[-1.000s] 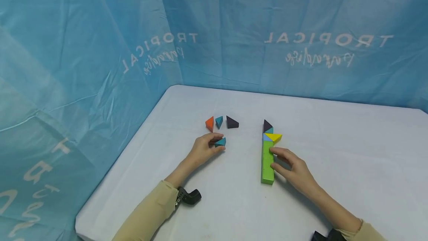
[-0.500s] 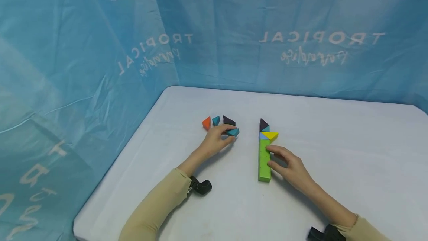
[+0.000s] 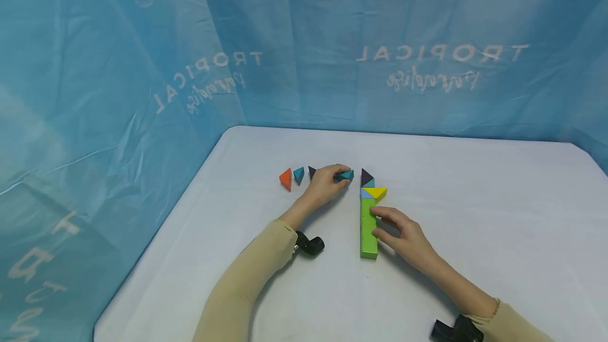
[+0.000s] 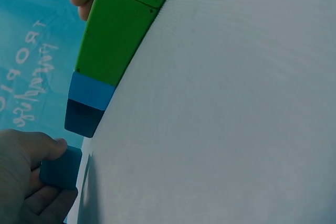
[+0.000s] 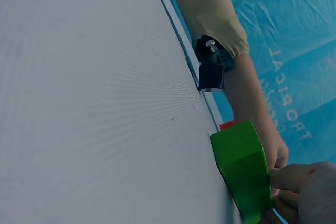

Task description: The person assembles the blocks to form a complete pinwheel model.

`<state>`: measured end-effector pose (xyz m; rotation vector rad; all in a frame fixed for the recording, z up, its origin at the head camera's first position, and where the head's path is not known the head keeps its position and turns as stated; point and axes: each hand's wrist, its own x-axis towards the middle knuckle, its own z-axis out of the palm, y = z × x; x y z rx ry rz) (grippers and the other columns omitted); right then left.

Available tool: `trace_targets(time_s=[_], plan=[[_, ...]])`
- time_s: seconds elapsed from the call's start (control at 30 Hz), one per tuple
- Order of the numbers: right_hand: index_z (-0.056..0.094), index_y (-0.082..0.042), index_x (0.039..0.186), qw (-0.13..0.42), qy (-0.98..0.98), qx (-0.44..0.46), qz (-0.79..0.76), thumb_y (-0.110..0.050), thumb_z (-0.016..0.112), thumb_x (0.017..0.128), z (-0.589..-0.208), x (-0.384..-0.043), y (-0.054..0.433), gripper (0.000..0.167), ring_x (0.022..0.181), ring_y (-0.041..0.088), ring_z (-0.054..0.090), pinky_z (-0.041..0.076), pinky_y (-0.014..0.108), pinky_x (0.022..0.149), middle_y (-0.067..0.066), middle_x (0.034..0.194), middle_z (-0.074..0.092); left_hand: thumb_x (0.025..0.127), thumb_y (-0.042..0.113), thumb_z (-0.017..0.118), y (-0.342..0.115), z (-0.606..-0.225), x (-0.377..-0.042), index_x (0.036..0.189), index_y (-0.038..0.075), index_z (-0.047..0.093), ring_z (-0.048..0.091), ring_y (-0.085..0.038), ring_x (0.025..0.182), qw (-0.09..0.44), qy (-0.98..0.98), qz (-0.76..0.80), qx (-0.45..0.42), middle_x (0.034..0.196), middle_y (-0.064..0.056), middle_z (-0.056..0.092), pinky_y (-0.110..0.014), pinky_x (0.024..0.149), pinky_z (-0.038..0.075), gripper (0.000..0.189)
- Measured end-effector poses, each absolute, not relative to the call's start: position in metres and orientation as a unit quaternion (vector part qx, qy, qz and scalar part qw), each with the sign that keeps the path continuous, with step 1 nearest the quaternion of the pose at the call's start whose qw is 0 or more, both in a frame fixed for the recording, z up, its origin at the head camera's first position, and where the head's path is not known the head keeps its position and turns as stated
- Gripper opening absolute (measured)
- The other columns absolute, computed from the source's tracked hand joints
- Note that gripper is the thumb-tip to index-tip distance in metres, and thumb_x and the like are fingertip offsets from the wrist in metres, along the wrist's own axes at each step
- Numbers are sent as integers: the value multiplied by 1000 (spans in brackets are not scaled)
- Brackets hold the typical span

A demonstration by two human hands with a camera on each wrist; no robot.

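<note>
In the head view my left hand (image 3: 322, 187) pinches a teal triangular block (image 3: 347, 175) between thumb and fingers, just left of the row's far end. The left wrist view shows this teal block (image 4: 62, 168) as a square face beside the row. My right hand (image 3: 409, 237) rests its fingertips against the right side of the long green blocks (image 3: 368, 231). Beyond the green lie a blue triangle (image 3: 366, 193), a yellow triangle (image 3: 377, 192) jutting right, a small teal piece (image 3: 371, 184) and a dark triangle (image 3: 366, 177) at the tip.
Left of the left hand lie an orange block (image 3: 286, 179), another teal block (image 3: 298, 175) and a dark block (image 3: 311, 171), which the hand partly hides. All are on a white table (image 3: 304, 289); blue printed curtains (image 3: 304, 67) hang behind and to the left.
My left hand has carried the teal block right and away from me, past the loose blocks to the row's far end. My right hand keeps its place at the green blocks.
</note>
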<state>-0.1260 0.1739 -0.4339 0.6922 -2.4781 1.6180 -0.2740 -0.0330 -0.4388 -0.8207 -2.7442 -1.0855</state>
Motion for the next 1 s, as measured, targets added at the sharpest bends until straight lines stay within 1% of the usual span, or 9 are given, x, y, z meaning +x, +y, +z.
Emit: trace_targets(time_s=[0.17,0.3,0.4,0.6,0.77,0.87,1.0], plan=[[53,-2,130,48,-818,224,528,-6,67,87,-451,-134,178,45,122,26,48,42,37,98,10,130,53,89,13,67,-32,-440,-275,119,7,64,61,-16,96,49,-895,-351,-271,115,-7,64,-24,81,49,31],[53,-4,130,43,-817,222,530,-12,67,88,-454,-136,180,45,122,24,48,41,33,98,7,130,54,89,14,67,-31,-440,-274,119,7,64,60,-15,91,48,-898,-344,-270,113,-7,65,-23,77,49,31],[53,-4,130,45,-818,225,528,-13,67,89,-454,-136,181,45,122,24,48,41,33,98,7,130,54,89,16,67,-30,-441,-274,119,7,64,59,-15,89,52,-903,-329,-270,112,-7,65,-25,76,49,31],[53,-4,131,46,-820,227,524,-13,67,89,-455,-136,181,45,122,25,48,41,34,98,8,130,54,89,20,67,-28,-444,-272,121,6,63,62,-15,96,66,-911,-305,-270,115,-7,65,-25,82,49,34],[53,-5,131,39,-822,217,526,-14,67,88,-454,-136,180,45,123,24,48,41,33,98,7,130,53,90,22,66,-27,-443,-269,121,4,63,64,-16,94,78,-907,-327,-253,114,-8,65,-25,82,51,36],[53,-3,130,39,-824,213,523,-9,67,88,-452,-135,179,45,123,25,48,41,34,98,9,130,53,90,22,65,-25,-443,-266,121,2,62,65,-17,93,74,-903,-348,-241,114,-9,66,-26,82,51,37],[52,4,128,42,-822,216,526,0,66,86,-439,-129,173,45,122,31,48,41,40,97,16,129,53,92,26,63,-24,-442,-263,125,2,59,64,-17,98,54,-900,-367,-228,117,-10,64,-28,85,50,41]])
